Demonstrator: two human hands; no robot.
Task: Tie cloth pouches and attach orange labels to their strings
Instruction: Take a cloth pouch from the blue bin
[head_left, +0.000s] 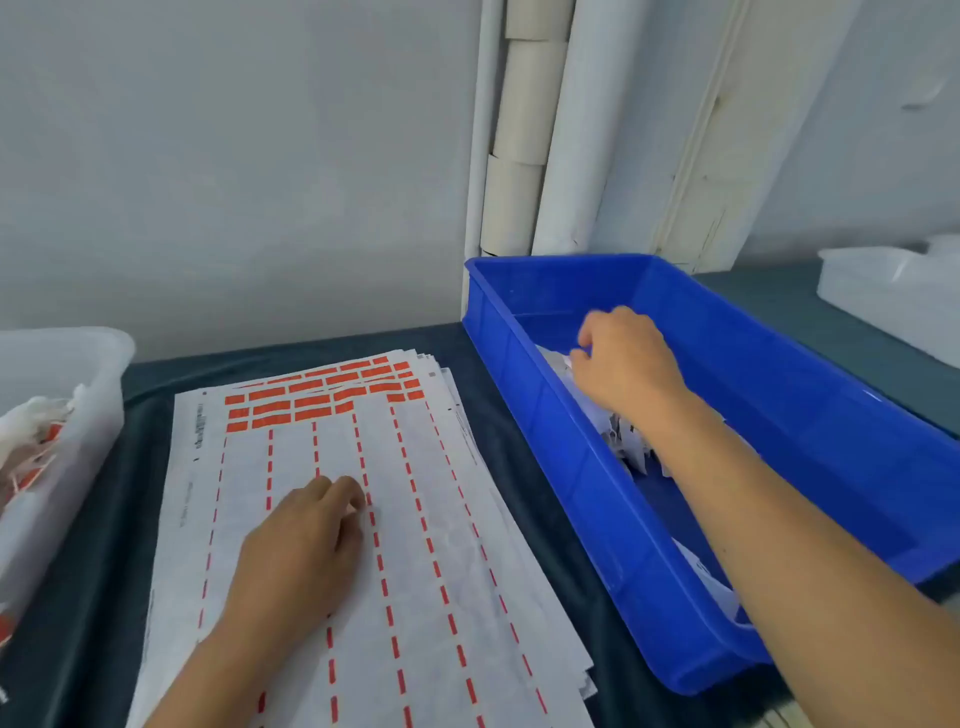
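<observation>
Blue bin at right keeps pouches within reach; right hand inside, fingers curled on one. Left hand, loosely curled, holding nothing, steadies label sheets on counter; orange labels remain at far end.

Pale wall, dark tabletop

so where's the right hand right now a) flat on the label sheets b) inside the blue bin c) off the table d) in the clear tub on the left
b: the right hand reaches down into the blue bin, fingers curled on the white pouches in it, while the left hand rests on the label sheets.
</observation>
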